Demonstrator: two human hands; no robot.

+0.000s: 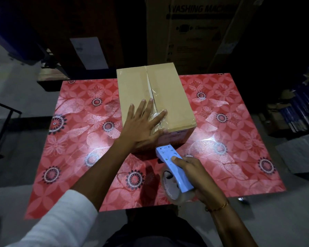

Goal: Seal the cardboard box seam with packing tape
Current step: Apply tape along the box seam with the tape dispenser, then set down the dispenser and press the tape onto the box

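The left hand (143,125) covers the near end of the box seam (151,90); the upper right carton's print (200,9) is cropped and dim.

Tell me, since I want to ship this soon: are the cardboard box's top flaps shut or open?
Shut. Both flaps of the cardboard box lie flat, meeting at the centre seam, with the left hand pressing shiny tape at the near end.
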